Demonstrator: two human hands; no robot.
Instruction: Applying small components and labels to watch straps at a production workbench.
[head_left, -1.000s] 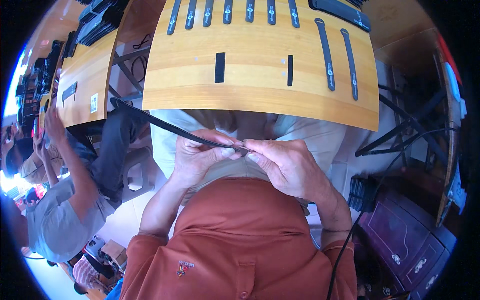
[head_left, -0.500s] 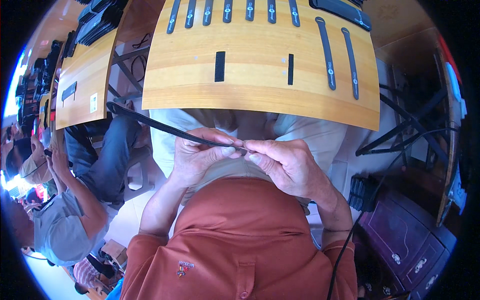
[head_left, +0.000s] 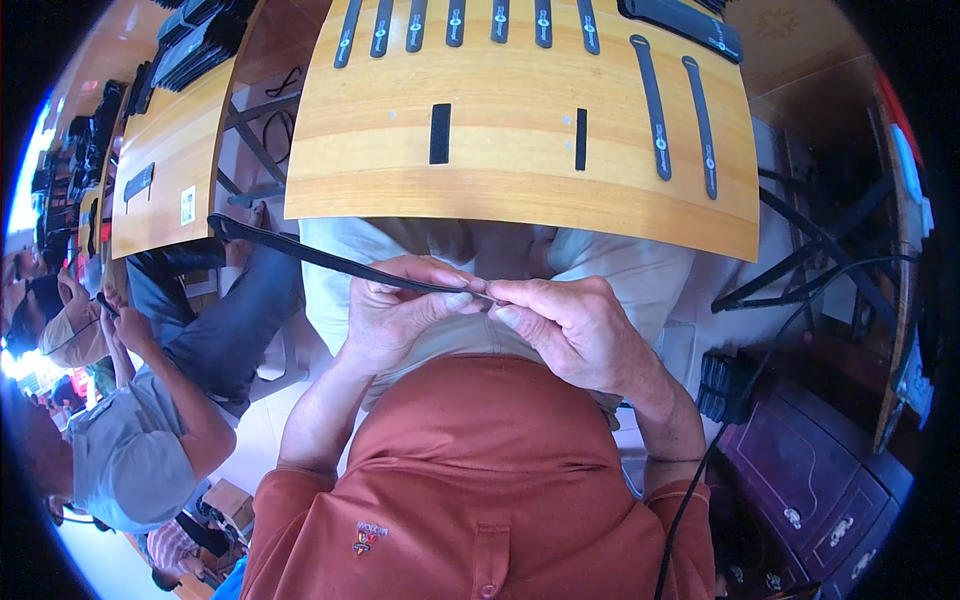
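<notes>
A long black strap [head_left: 305,252] is stretched in front of my belly, below the table edge. My left hand [head_left: 390,318] pinches it near its right end, and its wide rounded end hangs free to the left. My right hand [head_left: 578,325] pinches the narrow tip between thumb and forefinger. The two sets of fingertips nearly meet and hide most of that tip. On the table [head_left: 350,175] ahead lie two short black strips, a wider one [head_left: 440,133] on the left and a narrower one [head_left: 581,139] on the right.
Several dark straps [head_left: 456,22] line the table's far edge, with two more [head_left: 652,108] at the right. A stack of black straps [head_left: 690,25] sits at the far right corner. On the left, a co-worker [head_left: 140,440] sits by another table [head_left: 170,140]. A black cable [head_left: 740,400] hangs at my right.
My hands hold almost the same pose. The strap's free left end has shifted slightly left and down. The co-worker's arms and body have moved.
</notes>
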